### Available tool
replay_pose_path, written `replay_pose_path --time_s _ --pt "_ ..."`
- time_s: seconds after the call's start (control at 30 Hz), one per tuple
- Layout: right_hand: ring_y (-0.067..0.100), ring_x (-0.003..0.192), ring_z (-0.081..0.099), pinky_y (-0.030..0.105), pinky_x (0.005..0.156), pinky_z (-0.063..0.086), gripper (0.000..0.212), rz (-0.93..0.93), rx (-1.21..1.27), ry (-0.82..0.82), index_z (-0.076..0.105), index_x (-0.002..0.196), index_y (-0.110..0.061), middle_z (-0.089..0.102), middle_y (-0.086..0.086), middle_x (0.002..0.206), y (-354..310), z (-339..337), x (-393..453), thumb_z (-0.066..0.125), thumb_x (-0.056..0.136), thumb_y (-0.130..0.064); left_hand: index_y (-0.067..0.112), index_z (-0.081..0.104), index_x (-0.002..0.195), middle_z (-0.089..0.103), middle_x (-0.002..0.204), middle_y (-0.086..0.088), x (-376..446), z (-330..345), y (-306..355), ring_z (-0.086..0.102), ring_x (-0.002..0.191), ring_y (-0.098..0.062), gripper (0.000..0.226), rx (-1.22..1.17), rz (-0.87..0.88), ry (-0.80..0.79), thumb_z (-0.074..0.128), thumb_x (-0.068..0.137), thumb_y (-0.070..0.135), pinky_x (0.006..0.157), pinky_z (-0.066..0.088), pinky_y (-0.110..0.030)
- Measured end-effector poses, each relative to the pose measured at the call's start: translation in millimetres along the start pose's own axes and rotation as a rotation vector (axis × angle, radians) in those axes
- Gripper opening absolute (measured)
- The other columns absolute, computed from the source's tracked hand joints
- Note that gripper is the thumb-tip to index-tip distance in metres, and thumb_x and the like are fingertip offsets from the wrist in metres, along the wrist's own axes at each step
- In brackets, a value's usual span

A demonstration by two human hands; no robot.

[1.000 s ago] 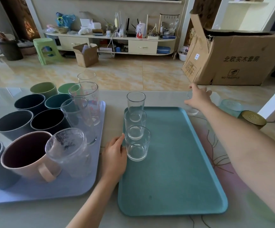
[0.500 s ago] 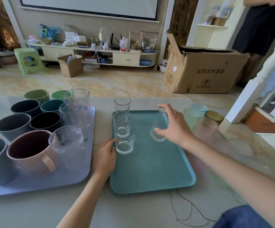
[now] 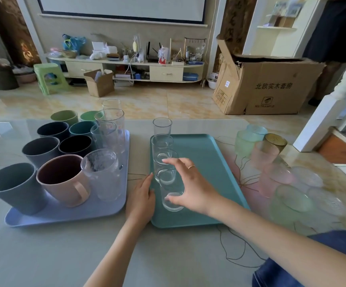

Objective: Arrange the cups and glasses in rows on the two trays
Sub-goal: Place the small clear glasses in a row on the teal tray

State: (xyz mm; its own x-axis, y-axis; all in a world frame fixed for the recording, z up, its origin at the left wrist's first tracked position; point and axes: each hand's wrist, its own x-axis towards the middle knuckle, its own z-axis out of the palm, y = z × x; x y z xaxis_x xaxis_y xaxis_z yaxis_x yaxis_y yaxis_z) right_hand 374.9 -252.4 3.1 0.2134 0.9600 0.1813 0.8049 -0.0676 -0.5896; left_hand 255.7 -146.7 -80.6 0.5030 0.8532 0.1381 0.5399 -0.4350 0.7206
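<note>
- My right hand [image 3: 190,187] curls thumb and fingers round a small clear glass [image 3: 171,195], standing upright at the near end of the row along the left edge of the teal tray [image 3: 211,183]
- That glass is short, colourless and see-through, with a thick base
- Three more clear glasses [image 3: 162,141] line up beyond it, the farthest at the tray's far edge
- My left hand [image 3: 141,199] lies flat, fingers straight, against the teal tray's left rim
- The blue tray [image 3: 64,212] to the left carries dark, green and pink cups plus taller glasses
- Frosted coloured glasses [image 3: 265,154] stand on the table to the right
</note>
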Motion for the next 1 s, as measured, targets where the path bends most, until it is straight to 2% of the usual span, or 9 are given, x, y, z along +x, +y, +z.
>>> replay_pose_path --time_s 0.1,0.2,0.33,0.47,0.6,0.67,0.73,0.87,1.0 --pt "0.018 0.113 0.045 0.037 0.099 0.044 0.089 0.006 0.044 -0.012 0.03 0.137 -0.038 0.027 -0.001 0.133 0.7 8.7 2.6 0.083 0.067 -0.029 0.022 0.044 0.14 0.049 0.142 -0.002 1.5 1.4 -4.6 0.045 0.13 -0.022 0.053 -0.02 0.041 -0.001 0.044 0.09 0.005 0.108 0.037 -0.036" --pt "0.019 0.125 0.037 0.039 0.107 0.038 0.091 -0.009 0.147 -0.031 0.027 0.14 -0.03 0.024 -0.001 0.133 2.3 8.8 3.6 0.081 0.067 -0.039 0.027 0.048 0.136 0.054 0.138 0.002 2.3 3.0 -8.3 0.049 0.126 -0.019 0.052 -0.043 0.057 0.016 0.048 0.088 0.006 0.104 0.04 -0.034" --pt "0.015 0.14 0.018 0.039 0.116 0.022 0.084 0.121 0.284 0.051 0.017 0.147 -0.022 0.02 -0.004 0.144 3.9 -0.9 15.8 0.042 0.08 -0.066 0.027 0.049 0.136 0.054 0.137 0.003 4.3 5.2 -10.8 0.048 0.126 -0.017 0.048 -0.04 0.065 0.04 0.046 0.091 0.01 0.106 0.039 -0.032" --pt "0.011 0.144 0.016 0.034 0.12 0.014 0.068 0.361 0.534 -0.016 0.002 0.151 -0.026 0.011 -0.003 0.158 18.1 5.3 25.6 0.038 0.096 -0.046 0.024 0.05 0.136 0.054 0.137 0.003 4.1 6.7 -11.1 0.047 0.126 -0.017 0.049 -0.043 0.073 0.051 0.048 0.09 0.007 0.105 0.036 -0.028" --pt "0.01 0.117 0.041 0.034 0.114 0.029 0.056 0.33 0.535 -0.09 0.013 0.149 -0.036 0.038 0.001 0.13 17.3 16.3 21.1 0.039 0.099 -0.037 0.025 0.048 0.137 0.053 0.139 0.003 4.7 7.4 -13.4 0.047 0.128 -0.017 0.048 -0.049 0.074 0.042 0.046 0.091 0.009 0.107 0.038 -0.033" --pt "0.013 0.116 0.045 0.032 0.111 0.034 0.053 0.31 0.506 -0.073 0.019 0.148 -0.032 0.036 0.002 0.14 14.4 19.0 20.2 0.04 0.099 -0.035 0.025 0.047 0.138 0.052 0.139 0.003 4.7 7.4 -13.6 0.047 0.128 -0.018 0.049 -0.052 0.071 0.034 0.046 0.092 0.01 0.107 0.038 -0.034" --pt "0.019 0.13 0.042 0.037 0.112 0.034 0.053 0.297 0.495 -0.071 0.02 0.147 -0.031 0.026 0.003 0.152 15.4 20.6 20.1 0.042 0.098 -0.035 0.025 0.046 0.138 0.052 0.139 0.002 4.6 7.6 -13.9 0.047 0.128 -0.018 0.049 -0.053 0.07 0.032 0.046 0.091 0.01 0.107 0.038 -0.035" --pt "0.017 0.141 0.03 0.039 0.116 0.027 0.066 0.287 0.509 -0.116 0.011 0.148 -0.035 0.019 0.001 0.157 15.7 20.5 18.0 0.048 0.094 -0.043 0.024 0.048 0.137 0.053 0.138 0.001 5.5 8.0 -14.3 0.047 0.127 -0.018 0.049 -0.057 0.083 0.036 0.046 0.091 0.009 0.106 0.039 -0.035" --pt "0.017 0.143 0.024 0.042 0.116 0.027 0.1 0.283 0.516 -0.184 -0.002 0.148 -0.038 0.007 -0.006 0.159 10.1 16.3 13.9 0.07 0.078 -0.045 0.023 0.047 0.138 0.051 0.14 0.0 4.6 6.5 -13.1 0.045 0.13 -0.018 0.054 -0.078 0.068 0.031 0.046 0.087 0.005 0.108 0.037 -0.034"
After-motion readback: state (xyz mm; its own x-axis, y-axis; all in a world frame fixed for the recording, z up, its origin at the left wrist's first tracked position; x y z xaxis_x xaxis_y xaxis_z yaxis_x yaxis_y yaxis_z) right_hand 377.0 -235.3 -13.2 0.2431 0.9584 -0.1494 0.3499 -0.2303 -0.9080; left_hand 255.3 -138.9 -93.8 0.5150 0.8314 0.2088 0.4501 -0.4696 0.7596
